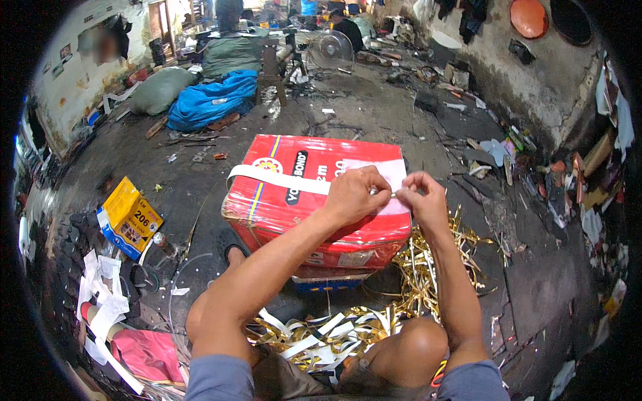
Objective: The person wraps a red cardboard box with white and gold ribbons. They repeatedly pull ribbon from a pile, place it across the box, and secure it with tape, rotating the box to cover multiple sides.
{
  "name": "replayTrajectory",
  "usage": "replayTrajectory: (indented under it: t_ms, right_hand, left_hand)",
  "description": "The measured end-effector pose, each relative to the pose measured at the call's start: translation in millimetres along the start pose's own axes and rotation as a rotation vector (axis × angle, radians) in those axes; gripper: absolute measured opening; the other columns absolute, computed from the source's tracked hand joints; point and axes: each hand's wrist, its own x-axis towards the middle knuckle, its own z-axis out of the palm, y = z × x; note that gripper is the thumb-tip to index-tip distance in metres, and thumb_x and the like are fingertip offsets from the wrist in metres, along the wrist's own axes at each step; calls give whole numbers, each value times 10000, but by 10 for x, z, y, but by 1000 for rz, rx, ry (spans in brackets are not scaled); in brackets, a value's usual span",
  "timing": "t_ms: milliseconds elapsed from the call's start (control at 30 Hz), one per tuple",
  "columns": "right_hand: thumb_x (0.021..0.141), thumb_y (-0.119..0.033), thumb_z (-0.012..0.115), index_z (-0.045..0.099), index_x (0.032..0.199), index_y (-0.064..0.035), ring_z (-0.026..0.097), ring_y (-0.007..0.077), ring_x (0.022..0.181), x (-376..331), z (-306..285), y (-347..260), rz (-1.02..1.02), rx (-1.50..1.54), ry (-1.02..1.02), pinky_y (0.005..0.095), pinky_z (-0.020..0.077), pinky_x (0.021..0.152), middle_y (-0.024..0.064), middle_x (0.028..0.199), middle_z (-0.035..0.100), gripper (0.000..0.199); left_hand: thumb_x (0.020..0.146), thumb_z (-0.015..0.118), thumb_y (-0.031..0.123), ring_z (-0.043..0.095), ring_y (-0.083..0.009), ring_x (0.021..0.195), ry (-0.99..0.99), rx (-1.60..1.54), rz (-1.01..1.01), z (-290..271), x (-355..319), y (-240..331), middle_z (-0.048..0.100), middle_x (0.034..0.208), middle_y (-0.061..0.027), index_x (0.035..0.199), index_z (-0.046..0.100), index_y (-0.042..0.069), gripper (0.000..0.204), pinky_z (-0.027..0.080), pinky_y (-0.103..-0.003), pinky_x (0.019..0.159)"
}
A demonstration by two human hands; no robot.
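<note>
Red box (304,210) mid-frame, roomy floor (371,110) above; left hand (361,192) and right hand (426,199) close together at its right edge, fingers (381,180) curled, can't tell if gripping

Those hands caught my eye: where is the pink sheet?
In the head view, right of centre: the pink sheet lies on the right end of the red box, by the left hand and right hand.
</note>
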Motion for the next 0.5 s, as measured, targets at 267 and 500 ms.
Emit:
replayTrajectory:
  t_ms: [267, 500]
  right_hand:
    - [880, -50, 730, 610, 930, -66, 535, 40, 623, 11, 75, 77, -17, 84, 63, 233, 407, 536, -33, 733, 596, 132]
    - [1022, -313, 695, 600, 900, -70, 521, 38, 675, -94, 31, 112, -18, -27, 21, 241, 403, 593, -29, 727, 601, 288]
  left_hand:
    - [847, 733, 183, 719, -299, 778, -104, -91, 133, 16, 220, -93, 733, 877, -147, 882, 789, 30, 167, 568, -409, 723]
    - [862, 753, 121, 687, -177, 738, -55, -251, 97, 143, 259, -64, 714, 814, -124, 861, 763, -11, 132, 544, -326, 672]
